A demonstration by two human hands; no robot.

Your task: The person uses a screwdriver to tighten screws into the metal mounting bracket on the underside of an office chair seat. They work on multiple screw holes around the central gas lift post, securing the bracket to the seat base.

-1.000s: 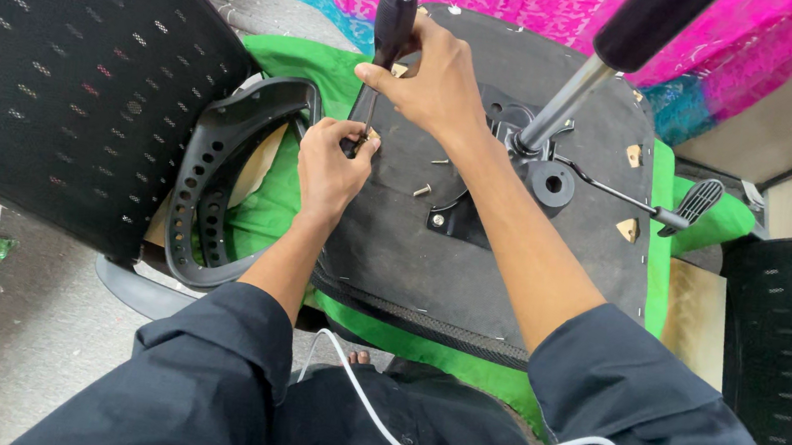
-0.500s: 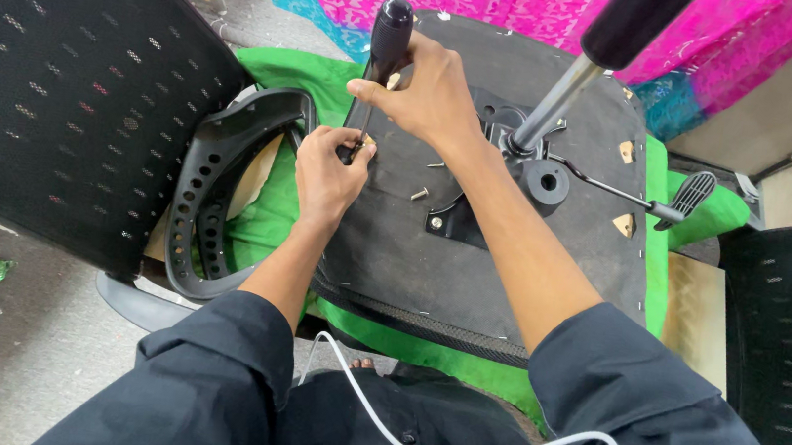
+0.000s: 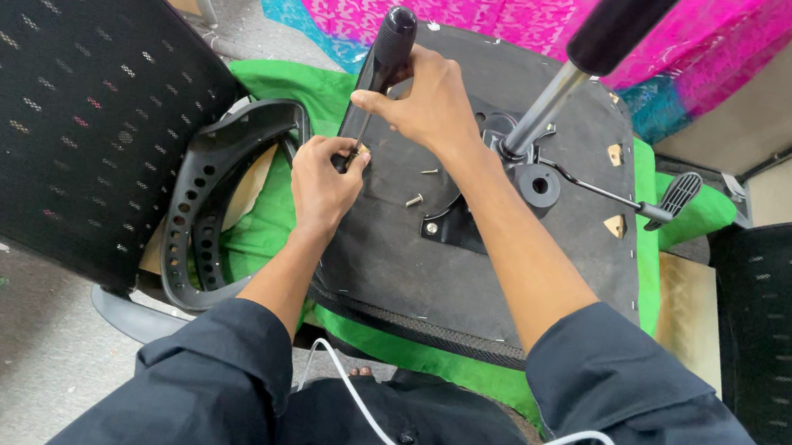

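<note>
Little has shifted since a moment ago: both hands stay on the screwdriver (image 3: 380,64), upright at the left edge of the upturned seat base (image 3: 509,275). Right hand (image 3: 427,100) is wrapped closed round the black handle; left hand (image 3: 323,184) pinches the shaft's tip with curled fingers. Loose screws (image 3: 414,200) lie just beside, the gas-lift column (image 3: 540,110) nearby, a plastic armrest (image 3: 205,201) left, all on green cloth (image 3: 261,227).

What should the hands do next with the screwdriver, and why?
Probably keep turning the screwdriver: the right hand grips its black handle, the left hand steadies its tip at the seat underside edge, beside the armrest.
</note>
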